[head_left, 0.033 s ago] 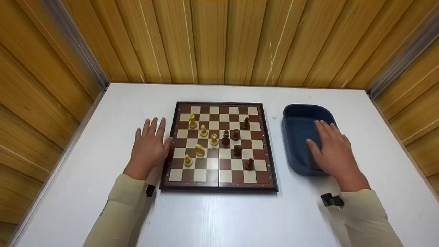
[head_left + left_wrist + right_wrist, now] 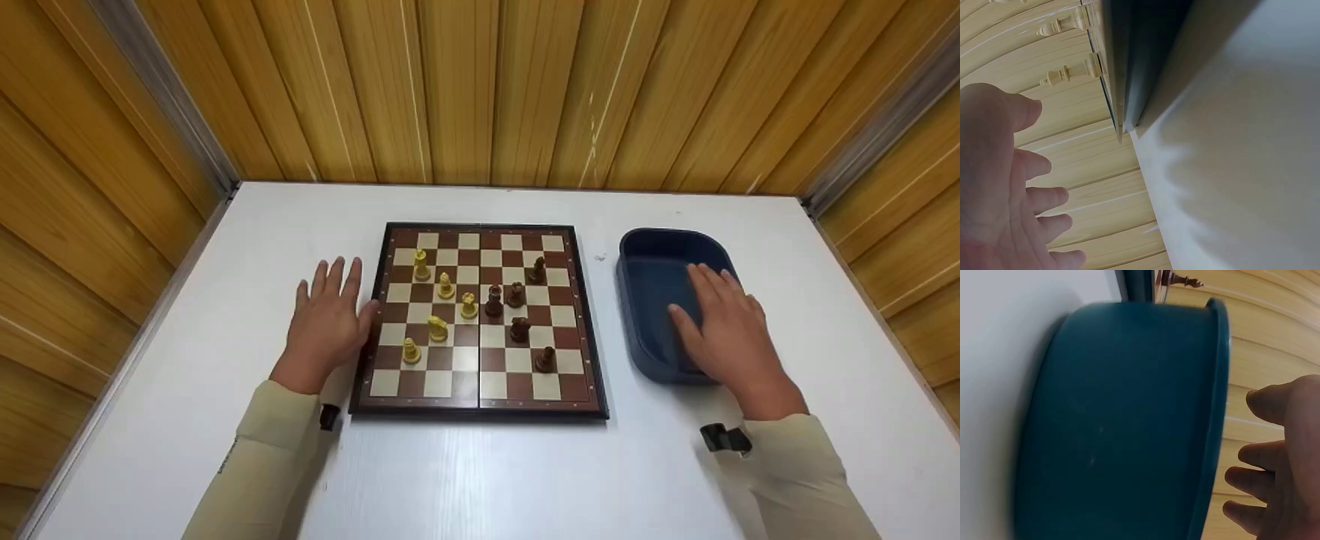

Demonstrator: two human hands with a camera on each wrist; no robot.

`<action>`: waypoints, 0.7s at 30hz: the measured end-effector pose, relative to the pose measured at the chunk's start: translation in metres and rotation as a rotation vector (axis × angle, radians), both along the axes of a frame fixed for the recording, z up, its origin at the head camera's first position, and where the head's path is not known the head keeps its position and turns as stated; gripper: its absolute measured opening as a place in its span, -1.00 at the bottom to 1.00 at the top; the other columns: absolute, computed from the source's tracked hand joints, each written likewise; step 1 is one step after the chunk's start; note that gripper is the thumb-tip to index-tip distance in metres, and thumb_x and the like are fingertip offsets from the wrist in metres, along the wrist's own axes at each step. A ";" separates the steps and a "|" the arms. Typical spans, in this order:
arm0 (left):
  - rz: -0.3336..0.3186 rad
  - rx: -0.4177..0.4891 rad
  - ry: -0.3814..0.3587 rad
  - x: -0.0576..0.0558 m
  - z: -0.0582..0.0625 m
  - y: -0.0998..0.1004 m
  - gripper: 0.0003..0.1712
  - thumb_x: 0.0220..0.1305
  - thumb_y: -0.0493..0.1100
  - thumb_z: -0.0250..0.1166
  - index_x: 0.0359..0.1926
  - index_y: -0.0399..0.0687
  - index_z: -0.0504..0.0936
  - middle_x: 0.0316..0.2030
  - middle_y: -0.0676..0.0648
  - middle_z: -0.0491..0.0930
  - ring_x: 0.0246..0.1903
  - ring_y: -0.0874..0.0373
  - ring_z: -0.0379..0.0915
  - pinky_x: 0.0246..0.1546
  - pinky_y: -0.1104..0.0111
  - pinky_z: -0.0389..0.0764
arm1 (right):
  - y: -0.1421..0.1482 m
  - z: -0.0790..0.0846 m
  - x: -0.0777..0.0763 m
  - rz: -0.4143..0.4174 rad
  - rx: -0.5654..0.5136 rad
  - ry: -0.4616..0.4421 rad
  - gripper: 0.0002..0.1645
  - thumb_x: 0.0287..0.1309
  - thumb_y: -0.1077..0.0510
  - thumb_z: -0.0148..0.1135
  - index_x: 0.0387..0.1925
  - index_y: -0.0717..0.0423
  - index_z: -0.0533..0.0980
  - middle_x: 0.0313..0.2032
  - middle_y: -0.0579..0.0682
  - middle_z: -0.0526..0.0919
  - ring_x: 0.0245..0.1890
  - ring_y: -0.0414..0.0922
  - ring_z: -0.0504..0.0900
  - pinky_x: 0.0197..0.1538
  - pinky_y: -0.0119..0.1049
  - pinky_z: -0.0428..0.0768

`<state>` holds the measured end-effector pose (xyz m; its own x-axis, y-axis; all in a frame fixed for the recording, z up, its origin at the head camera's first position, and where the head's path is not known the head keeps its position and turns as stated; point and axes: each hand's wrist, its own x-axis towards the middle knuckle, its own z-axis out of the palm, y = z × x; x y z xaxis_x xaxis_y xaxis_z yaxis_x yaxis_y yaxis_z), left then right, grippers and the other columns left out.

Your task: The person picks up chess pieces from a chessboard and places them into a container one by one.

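A brown-and-cream chessboard [image 2: 465, 379] lies unfolded on the white table. Several yellow chess pieces stand on its left half, among them a knight [image 2: 437, 328]. Its right half bears several dark brown pieces, including another knight [image 2: 520, 330]. My left hand [image 2: 326, 326] hovers at the board's left edge, fingers spread and holding nothing; the left wrist view shows the palm [image 2: 988, 214] raised off the table. Over the right side of a dark blue tub [image 2: 649, 322] hangs my right hand [image 2: 727, 337], fingers extended. In the right wrist view it is above the tub's rim [image 2: 1219, 394], apart from it.
The white tabletop [image 2: 480, 480] extends around the board and tub. Wood-patterned panels [image 2: 487, 90] wall in the back and both sides. The tub stands right of the board with a strip of table between them. A black strap piece [image 2: 726, 438] sits at the right wrist.
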<state>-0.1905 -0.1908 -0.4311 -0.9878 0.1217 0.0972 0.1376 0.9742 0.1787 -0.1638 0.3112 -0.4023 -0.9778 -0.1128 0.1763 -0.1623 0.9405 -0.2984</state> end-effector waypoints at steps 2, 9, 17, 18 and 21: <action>0.002 0.005 0.000 0.001 0.000 0.000 -0.22 0.47 0.16 -0.14 0.51 -0.19 -0.03 0.46 -0.36 -0.01 0.47 -0.32 -0.24 0.38 -0.27 -0.07 | -0.002 0.000 0.001 0.002 -0.001 0.000 -0.18 0.43 -0.18 -0.09 0.49 0.18 0.01 0.44 0.31 0.09 0.45 0.31 -0.03 0.31 0.44 -0.04; 0.014 0.030 0.004 0.003 0.003 0.002 -0.23 0.47 0.13 -0.13 0.51 -0.20 -0.02 0.45 -0.37 0.02 0.47 -0.32 -0.19 0.39 -0.25 -0.04 | -0.012 -0.001 0.004 0.020 -0.042 -0.003 -0.16 0.41 -0.18 -0.06 0.50 0.15 -0.01 0.45 0.30 0.08 0.46 0.31 -0.03 0.34 0.41 -0.03; 0.012 0.073 -0.013 0.004 0.001 0.004 -0.25 0.48 0.10 -0.12 0.50 -0.20 -0.01 0.44 -0.38 0.06 0.45 -0.32 -0.14 0.39 -0.23 -0.01 | -0.019 -0.005 0.005 0.035 -0.089 -0.010 -0.14 0.37 -0.19 0.00 0.49 0.15 0.02 0.43 0.32 0.11 0.46 0.31 -0.03 0.35 0.39 -0.02; 0.014 0.080 -0.014 0.004 0.001 0.004 -0.25 0.48 0.09 -0.11 0.50 -0.20 -0.01 0.43 -0.38 0.07 0.45 -0.32 -0.12 0.39 -0.23 0.00 | -0.020 -0.005 0.005 0.039 -0.091 -0.013 -0.14 0.37 -0.20 0.00 0.49 0.14 0.03 0.43 0.32 0.11 0.46 0.31 -0.03 0.36 0.39 -0.02; 0.021 0.096 -0.016 0.005 -0.001 0.003 -0.26 0.48 0.07 -0.10 0.50 -0.22 0.00 0.41 -0.39 0.10 0.44 -0.33 -0.08 0.37 -0.23 0.04 | -0.026 -0.004 0.004 0.053 -0.099 -0.014 -0.14 0.35 -0.20 0.03 0.48 0.14 0.06 0.42 0.31 0.14 0.46 0.31 -0.03 0.37 0.37 -0.02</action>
<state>-0.1853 -0.1882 -0.4322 -0.9916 0.0918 0.0911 0.1135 0.9552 0.2733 -0.1595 0.2852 -0.4068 -0.9734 -0.1471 0.1755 -0.2061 0.8966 -0.3920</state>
